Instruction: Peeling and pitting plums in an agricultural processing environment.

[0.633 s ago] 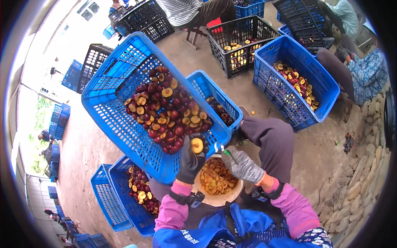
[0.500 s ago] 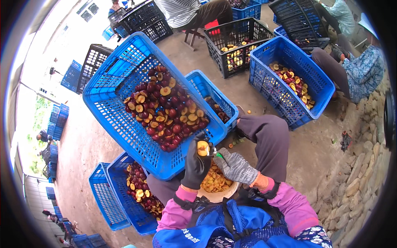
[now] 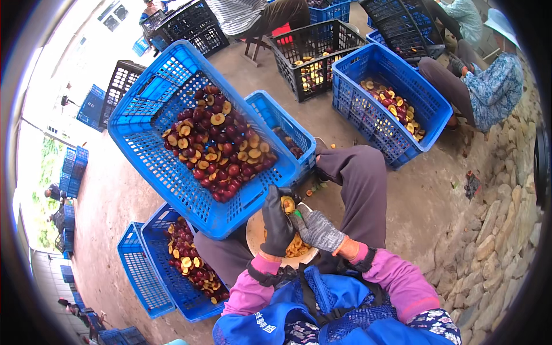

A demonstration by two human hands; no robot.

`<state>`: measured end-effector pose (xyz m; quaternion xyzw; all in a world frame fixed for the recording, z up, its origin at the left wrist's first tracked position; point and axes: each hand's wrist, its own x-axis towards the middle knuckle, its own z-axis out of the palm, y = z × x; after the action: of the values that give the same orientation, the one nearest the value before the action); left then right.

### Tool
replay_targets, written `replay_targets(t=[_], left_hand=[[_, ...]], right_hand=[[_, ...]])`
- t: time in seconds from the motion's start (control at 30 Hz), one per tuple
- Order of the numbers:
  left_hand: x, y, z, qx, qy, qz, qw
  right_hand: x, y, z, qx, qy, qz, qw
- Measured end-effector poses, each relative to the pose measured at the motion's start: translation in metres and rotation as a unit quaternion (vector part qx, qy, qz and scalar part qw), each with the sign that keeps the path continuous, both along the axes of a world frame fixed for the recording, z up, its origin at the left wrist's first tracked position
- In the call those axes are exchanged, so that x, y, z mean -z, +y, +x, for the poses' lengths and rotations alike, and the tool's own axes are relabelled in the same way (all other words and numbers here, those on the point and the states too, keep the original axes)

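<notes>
My left hand (image 3: 276, 224), in a black glove, is closed around a cut plum (image 3: 287, 204), its yellow flesh turned up and its middle darker. My right hand (image 3: 323, 231) wears a grey knit glove with an orange cuff. Its fingers grip a small green-handled tool (image 3: 298, 214) against the plum; the working end is hidden. Below both hands, between my legs, sits a pale round bowl (image 3: 253, 234) with yellow-orange fruit pieces (image 3: 296, 248). Just beyond my hands, a large tilted blue crate (image 3: 135, 135) holds whole dark-red plums and cut halves (image 3: 230, 150).
Another blue crate (image 3: 150, 238) with plums stands at my left, beside an outer blue crate (image 3: 131, 253). A smaller blue crate (image 3: 307, 129) lies behind the tilted one. To the right, a person (image 3: 491, 92) sits by a blue crate (image 3: 397, 63). Stones (image 3: 489, 247) edge the right side.
The plum's cut face has turned, and its centre now looks dark and hollowed. My hands sit slightly lower against the crate, uncovering more of the bowl. The whole view has shifted a little.
</notes>
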<state>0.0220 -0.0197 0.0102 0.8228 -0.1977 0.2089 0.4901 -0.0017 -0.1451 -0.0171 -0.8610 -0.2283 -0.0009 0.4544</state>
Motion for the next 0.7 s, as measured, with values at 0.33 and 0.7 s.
replay_targets(t=[0.33,0.7], left_hand=[[-0.001,-0.002,0.013,0.029,0.264,-0.277,0.924],[0.002,-0.015,0.026,0.148,0.351,-0.501,0.777]], right_hand=[[0.007,0.004,-0.005,-0.051,-0.015,0.02,0.998],[-0.038,-0.024,0.022,-0.197,-0.024,-0.014,0.98]])
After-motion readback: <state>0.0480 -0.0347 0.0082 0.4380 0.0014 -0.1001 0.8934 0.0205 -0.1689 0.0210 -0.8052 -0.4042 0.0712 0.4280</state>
